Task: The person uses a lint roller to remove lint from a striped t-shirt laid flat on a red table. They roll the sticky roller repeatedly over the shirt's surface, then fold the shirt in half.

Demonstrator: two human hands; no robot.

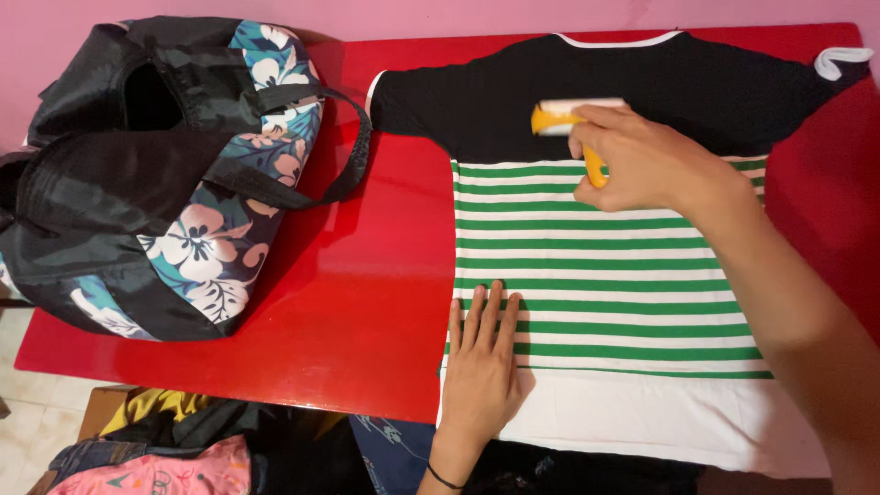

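Note:
A T-shirt (pixel 596 275) lies flat on the red table (pixel 367 275), black across the shoulders, green and white stripes below, a white band at the hem. My right hand (pixel 642 160) grips the yellow handle of a lint roller (pixel 559 115), whose white roll rests on the black chest area. My left hand (pixel 481 357) presses flat on the shirt's lower left edge, fingers together and stretched out. A thin black band circles that wrist.
A black duffel bag (pixel 156 174) with blue and pink flower panels sits on the table's left side, its strap trailing toward the shirt. A heap of clothes (pixel 174 449) lies below the table's near edge. A pink wall runs behind.

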